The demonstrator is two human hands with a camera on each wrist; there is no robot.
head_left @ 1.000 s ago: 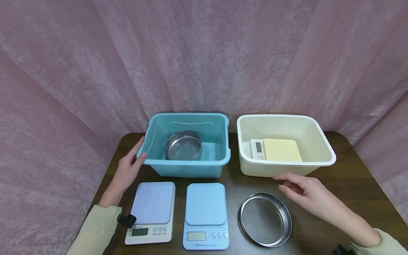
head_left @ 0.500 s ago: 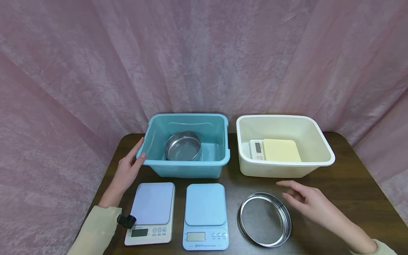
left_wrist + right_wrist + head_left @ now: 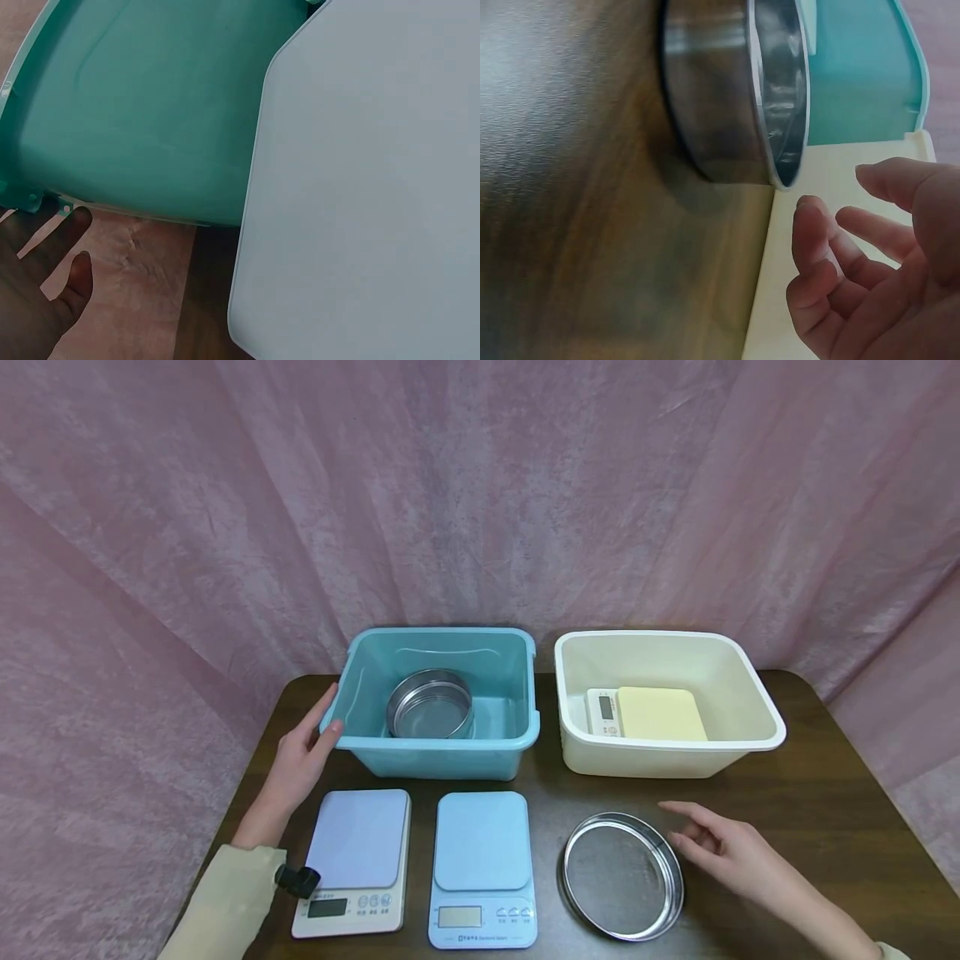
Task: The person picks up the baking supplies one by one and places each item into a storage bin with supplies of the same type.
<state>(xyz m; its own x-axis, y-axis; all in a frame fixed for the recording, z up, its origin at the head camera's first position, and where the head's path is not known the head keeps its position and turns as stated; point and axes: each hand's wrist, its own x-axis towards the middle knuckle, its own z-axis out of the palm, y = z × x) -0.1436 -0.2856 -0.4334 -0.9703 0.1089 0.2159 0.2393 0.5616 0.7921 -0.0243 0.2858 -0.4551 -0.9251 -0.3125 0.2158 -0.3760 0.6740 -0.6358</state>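
Note:
At the outer left rim of a blue plastic bin (image 3: 442, 764), my left hand (image 3: 296, 764) rests with its fingers straight, thumb apart. Inside that bin lies a round metal sieve (image 3: 431, 714). A second round sieve (image 3: 622, 877) with fine mesh and a steel rim lies on the table at the front right. Beside its right edge my right hand (image 3: 723, 852) hovers with loosely bent fingers and nothing in them. The right wrist view shows the steel side of the sieve (image 3: 712, 90) just past the fingertips of the hand (image 3: 877, 277).
Two kitchen scales, one with a lilac plate (image 3: 358, 839) and one light blue (image 3: 482, 843), lie in front of the blue bin. A cream bin (image 3: 645, 764) holds a yellow-plated scale (image 3: 660, 714). Behind the table (image 3: 825, 827) hangs a pink curtain (image 3: 480, 502).
My right hand has moved away from the front of the cream bin, down toward the person and slightly right, nearer the sieve's edge. The left hand has stayed at the blue bin.

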